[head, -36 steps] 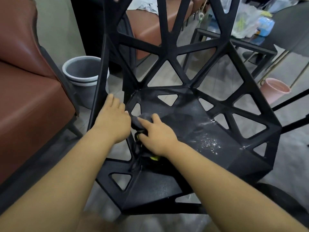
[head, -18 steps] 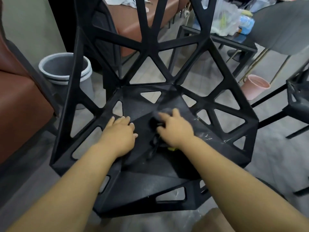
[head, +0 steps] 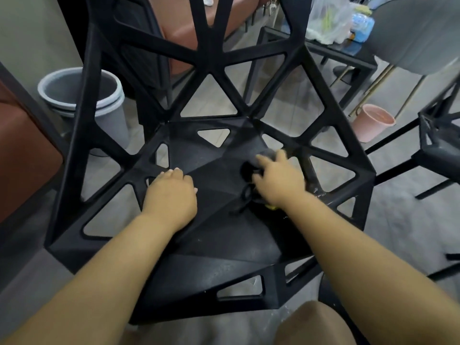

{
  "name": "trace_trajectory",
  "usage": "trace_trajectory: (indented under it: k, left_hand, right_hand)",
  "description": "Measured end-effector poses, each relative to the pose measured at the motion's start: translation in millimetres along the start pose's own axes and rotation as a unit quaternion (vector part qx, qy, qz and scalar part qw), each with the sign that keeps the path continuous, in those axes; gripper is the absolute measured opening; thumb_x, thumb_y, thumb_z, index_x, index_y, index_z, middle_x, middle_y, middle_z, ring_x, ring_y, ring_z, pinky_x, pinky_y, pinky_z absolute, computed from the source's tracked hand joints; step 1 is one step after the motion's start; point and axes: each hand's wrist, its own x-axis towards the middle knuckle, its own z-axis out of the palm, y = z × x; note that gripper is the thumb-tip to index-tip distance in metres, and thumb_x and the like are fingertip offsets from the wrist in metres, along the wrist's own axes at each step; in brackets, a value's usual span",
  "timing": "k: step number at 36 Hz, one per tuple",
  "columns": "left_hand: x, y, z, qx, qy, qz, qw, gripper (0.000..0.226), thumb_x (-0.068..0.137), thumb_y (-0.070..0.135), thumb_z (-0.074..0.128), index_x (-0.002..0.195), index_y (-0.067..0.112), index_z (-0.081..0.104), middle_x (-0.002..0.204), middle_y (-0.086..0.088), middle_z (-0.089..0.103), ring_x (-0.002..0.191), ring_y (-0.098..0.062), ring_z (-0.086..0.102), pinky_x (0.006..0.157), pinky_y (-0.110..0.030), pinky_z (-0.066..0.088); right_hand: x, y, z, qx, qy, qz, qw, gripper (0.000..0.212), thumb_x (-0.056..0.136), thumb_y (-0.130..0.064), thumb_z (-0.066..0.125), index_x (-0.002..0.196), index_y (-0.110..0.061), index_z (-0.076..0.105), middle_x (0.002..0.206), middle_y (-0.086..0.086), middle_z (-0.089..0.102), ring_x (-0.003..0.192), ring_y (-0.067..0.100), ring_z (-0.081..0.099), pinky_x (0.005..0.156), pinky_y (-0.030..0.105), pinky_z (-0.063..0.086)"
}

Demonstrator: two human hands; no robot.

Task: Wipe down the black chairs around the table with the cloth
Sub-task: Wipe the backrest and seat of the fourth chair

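**Cloth (head: 265, 155) crosses to the right side of the seat**

Gripped in the right hand (head: 277, 179), whose fingers curl round the dark wad and press it down, the cloth has travelled from the left edge of the black chair (head: 224, 247) seat over to its right side. The left hand (head: 171, 195) has come off the side frame and now rests on the seat, fingers loosely flat and holding nothing. A few white specks (head: 318, 192) show just beside the cloth, so this seat probably needs another pass.

I log a grey bin (head: 82, 95) | brown armchair (head: 22, 155) just left of bin | pink bucket (head: 373, 122) well right of bin
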Motion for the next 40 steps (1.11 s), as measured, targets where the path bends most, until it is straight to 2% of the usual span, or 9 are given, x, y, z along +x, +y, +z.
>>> trace_trajectory:
  k: [3, 5, 12, 17, 25, 32, 35, 37, 40]
  left_hand:
    - [0.9, 1.9, 1.0, 0.012, 0.001, 0.0, 1.0, 0.035, 0.1, 0.031, 0.029, 0.119, 0.01, 0.05, 0.122, -0.007, 0.05, 0.114, -0.024, 0.047, 0.095, -0.032, 0.036]
    - [1.8, 1.7, 1.1, 0.006, -0.003, -0.003, 1.0, 0.034, 0.1, 0.031, 0.03, 0.118, 0.009, 0.05, 0.121, -0.008, 0.051, 0.112, -0.025, 0.048, 0.094, -0.033, 0.037]
    - [7.9, 7.3, 3.7, 0.01, -0.014, 0.006, 1.0, 0.051, 0.099, 0.046, 0.025, 0.142, 0.02, 0.033, 0.13, -0.013, 0.046, 0.119, -0.03, 0.044, 0.102, -0.037, 0.032]
    - [12.9, 12.0, 7.8, 0.043, -0.033, -0.001, 0.999, 0.055, 0.098, 0.05, 0.022, 0.144, 0.02, 0.032, 0.132, -0.016, 0.043, 0.123, -0.033, 0.041, 0.105, -0.043, 0.028]
    - [8.2, 11.6, 13.8, 0.033, -0.033, -0.008, 0.999, 0.056, 0.098, 0.05, 0.022, 0.144, 0.02, 0.031, 0.131, -0.018, 0.041, 0.126, -0.035, 0.037, 0.111, -0.046, 0.023]
    - [3.5, 5.9, 5.4, 0.024, -0.036, 0.014, 0.999, 0.056, 0.098, 0.051, 0.021, 0.146, 0.022, 0.029, 0.136, -0.017, 0.04, 0.128, -0.033, 0.037, 0.109, -0.041, 0.025]
    - [-0.5, 1.1, -2.4, 0.015, -0.075, 0.029, 0.997, 0.056, 0.099, 0.051, 0.02, 0.148, 0.026, 0.022, 0.149, -0.016, 0.026, 0.137, -0.033, 0.027, 0.111, -0.039, 0.021]
    - [-4.1, -3.1, -6.7, 0.006, -0.099, 0.037, 0.994, 0.055, 0.1, 0.05, 0.021, 0.149, 0.027, 0.02, 0.154, -0.014, 0.018, 0.14, -0.031, 0.02, 0.113, -0.038, 0.018]
    - [-12.5, -10.4, -8.9, -0.021, -0.105, 0.044, 0.993, 0.052, 0.1, 0.047, 0.025, 0.148, 0.028, 0.024, 0.156, -0.007, 0.018, 0.142, -0.027, 0.019, 0.112, -0.039, 0.021]
  right_hand:
    - [-17.2, -5.1, -0.9, -0.013, -0.021, -0.146, 0.989, 0.054, 0.093, -0.04, 0.048, 0.145, -0.033, 0.034, 0.131, 0.006, 0.036, 0.111, 0.031, 0.049, 0.084, 0.036, 0.043]
    - [-11.7, 7.8, -3.9, -0.035, -0.029, -0.171, 0.984, 0.056, 0.093, -0.04, 0.049, 0.147, -0.032, 0.032, 0.131, 0.008, 0.036, 0.111, 0.033, 0.048, 0.085, 0.037, 0.044]
    - [37.0, 83.1, -30.4, -0.219, 0.094, 0.035, 0.97, 0.065, 0.094, -0.032, 0.05, 0.15, -0.025, 0.019, 0.141, 0.017, 0.026, 0.114, 0.041, 0.039, 0.088, 0.045, 0.036]
    - [25.0, 61.2, -18.6, -0.104, 0.081, 0.073, 0.989, 0.052, 0.093, -0.029, 0.047, 0.143, -0.023, 0.034, 0.136, 0.016, 0.032, 0.108, 0.041, 0.046, 0.076, 0.043, 0.037]
    - [-45.5, 26.9, -15.1, 0.024, -0.034, -0.14, 0.989, 0.05, 0.092, -0.042, 0.051, 0.14, -0.037, 0.041, 0.127, -0.001, 0.041, 0.117, 0.024, 0.049, 0.091, 0.034, 0.044]
    - [-19.8, 72.8, -18.3, -0.037, 0.066, 0.079, 0.994, 0.053, 0.095, -0.041, 0.045, 0.145, -0.03, 0.033, 0.128, 0.014, 0.035, 0.104, 0.04, 0.052, 0.074, 0.04, 0.043]
    - [-26.2, 52.9, -13.3, -0.028, 0.055, 0.121, 0.991, 0.051, 0.095, -0.039, 0.044, 0.143, -0.024, 0.034, 0.133, 0.016, 0.033, 0.107, 0.042, 0.05, 0.08, 0.043, 0.043]
    - [-37.7, 27.4, -12.2, 0.007, 0.015, 0.121, 0.993, 0.048, 0.095, -0.039, 0.042, 0.139, -0.022, 0.039, 0.137, 0.016, 0.033, 0.111, 0.042, 0.05, 0.085, 0.043, 0.042]
    - [-65.6, -15.3, -12.5, 0.032, -0.033, 0.005, 0.999, 0.047, 0.094, -0.043, 0.043, 0.138, -0.027, 0.041, 0.129, 0.01, 0.037, 0.111, 0.036, 0.051, 0.086, 0.04, 0.043]
